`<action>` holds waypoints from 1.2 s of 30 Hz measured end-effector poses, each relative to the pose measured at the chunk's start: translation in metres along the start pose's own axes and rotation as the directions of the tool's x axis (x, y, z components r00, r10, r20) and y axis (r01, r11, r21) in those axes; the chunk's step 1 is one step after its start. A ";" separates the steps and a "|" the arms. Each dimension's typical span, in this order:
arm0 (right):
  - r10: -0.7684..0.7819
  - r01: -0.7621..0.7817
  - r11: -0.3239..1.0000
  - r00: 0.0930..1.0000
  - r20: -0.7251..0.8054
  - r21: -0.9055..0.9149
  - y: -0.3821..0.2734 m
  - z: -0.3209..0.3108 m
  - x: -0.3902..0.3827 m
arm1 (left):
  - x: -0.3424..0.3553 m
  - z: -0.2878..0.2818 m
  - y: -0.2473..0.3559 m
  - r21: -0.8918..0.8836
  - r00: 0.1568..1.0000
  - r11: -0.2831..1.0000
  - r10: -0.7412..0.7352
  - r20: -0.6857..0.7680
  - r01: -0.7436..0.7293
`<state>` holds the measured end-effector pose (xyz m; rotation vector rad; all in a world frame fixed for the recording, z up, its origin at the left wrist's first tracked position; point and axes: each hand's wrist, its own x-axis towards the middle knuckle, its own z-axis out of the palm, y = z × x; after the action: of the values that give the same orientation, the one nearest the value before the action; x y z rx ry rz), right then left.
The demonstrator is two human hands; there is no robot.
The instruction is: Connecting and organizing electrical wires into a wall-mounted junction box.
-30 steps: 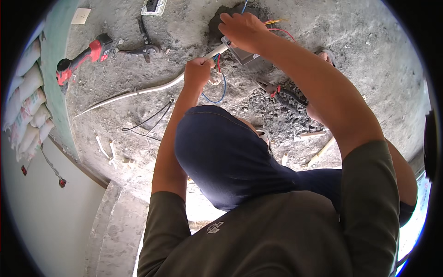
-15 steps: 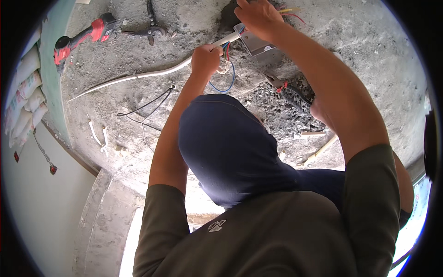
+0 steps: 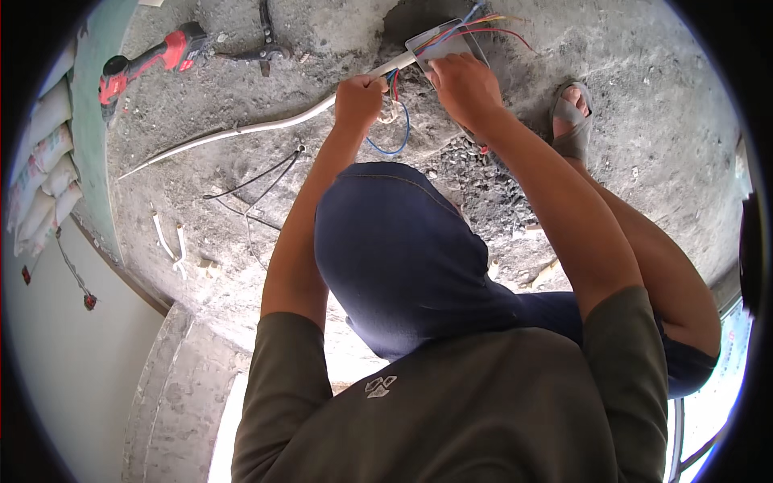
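Note:
Round a long white conduit (image 3: 290, 122) my left hand (image 3: 360, 103) is closed, near its far end. Red and blue wires (image 3: 395, 83) show by its fingertips, and a loop of blue wire (image 3: 407, 133) hangs beside them. My right hand (image 3: 469, 90) grips the near edge of a grey electrical box (image 3: 419, 39), its fingers partly hiding it. The conduit's end meets the box's left side. Blue, red and yellow wires (image 3: 471, 30) run through the box and stick out beyond its far right.
At the far left lie a red-and-black cordless tool (image 3: 153, 63) and a black hand cutter (image 3: 264, 50). Black cables (image 3: 258, 183) and short white pipes (image 3: 171, 241) rise from the rough concrete. Rubble (image 3: 483, 181) lies under my right forearm; my sandalled foot (image 3: 572, 117) is at right.
My right hand has come back from the wires beyond the box to its near edge. The wires now show along the box. My left hand stays on the conduit.

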<state>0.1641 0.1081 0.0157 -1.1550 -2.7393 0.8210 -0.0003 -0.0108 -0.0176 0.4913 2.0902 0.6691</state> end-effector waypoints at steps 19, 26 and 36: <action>0.158 -0.162 0.984 0.985 0.068 0.072 -0.020 0.010 -0.006 | -0.006 0.001 0.003 0.138 0.998 0.990 0.007 -0.056 0.001; 0.216 -0.182 0.971 0.947 0.239 -0.158 -0.024 0.010 0.004 | -0.018 0.005 0.002 0.030 0.988 0.989 0.144 -0.062 -0.142; 0.147 -0.041 0.940 0.944 0.294 -0.339 -0.038 0.008 0.011 | -0.021 0.005 0.017 0.391 0.979 0.910 0.185 -0.083 -0.139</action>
<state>0.1293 0.0899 0.0259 -1.3235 -3.2052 0.6161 0.0166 -0.0083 0.0033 0.8724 2.3222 0.3836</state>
